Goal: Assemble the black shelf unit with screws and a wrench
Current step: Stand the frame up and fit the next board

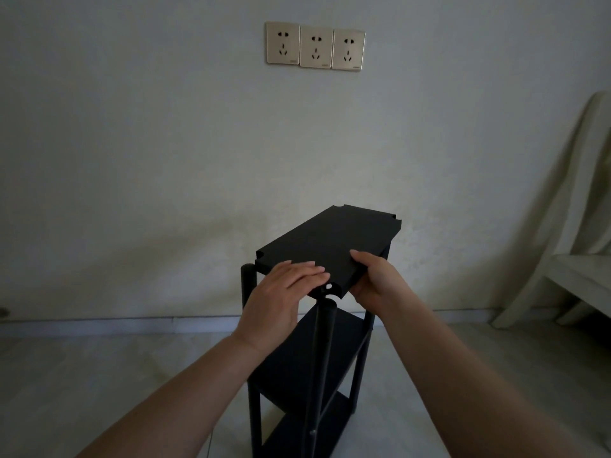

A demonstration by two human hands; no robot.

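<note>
Two lower shelves [317,355] sit fixed between the posts [248,292]. The left hand [281,289] presses flat on the top panel [330,239], released; the right hand [370,276] grasps its edge. Seating and screwing it seem left.

Black top panel [330,239] tilted atop upright black shelf frame [317,358].

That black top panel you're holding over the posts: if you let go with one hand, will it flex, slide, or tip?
The top panel looks stiff: its edges stay straight under the left hand and in the right hand grip. It sits tilted, not seated on the posts, so it would probably tip. The matte surface seems unlikely to slip.
</note>
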